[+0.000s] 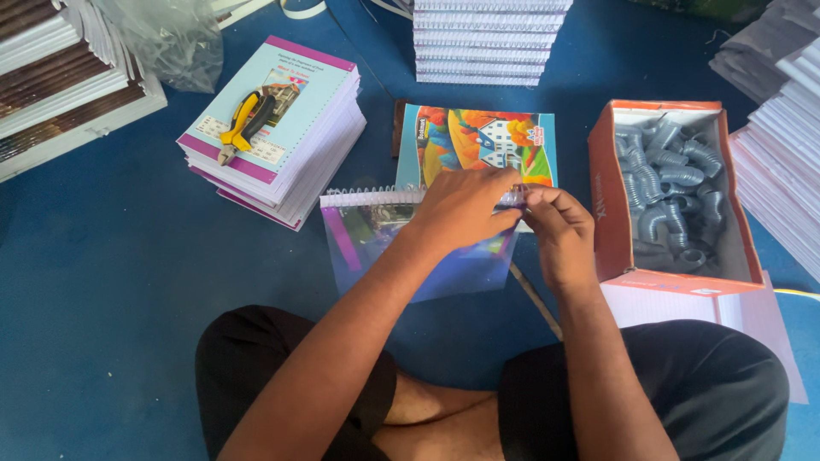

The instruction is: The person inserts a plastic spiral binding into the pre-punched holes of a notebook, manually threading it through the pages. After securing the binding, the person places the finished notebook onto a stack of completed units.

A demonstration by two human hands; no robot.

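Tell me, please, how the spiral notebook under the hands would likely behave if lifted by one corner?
The notebook looks thin with a clear plastic cover, so it would probably flex and droop. That glossy cover may be slippery. The wire spiral along its top edge, which both hands, left hand and right hand, pinch, should keep the pages together.

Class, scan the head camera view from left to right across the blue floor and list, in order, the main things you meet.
Stack of booklets with yellow-handled pliers on top → spiral-bound notebook → left hand → right hand → orange box of grey coils → white stacks at the right edge.
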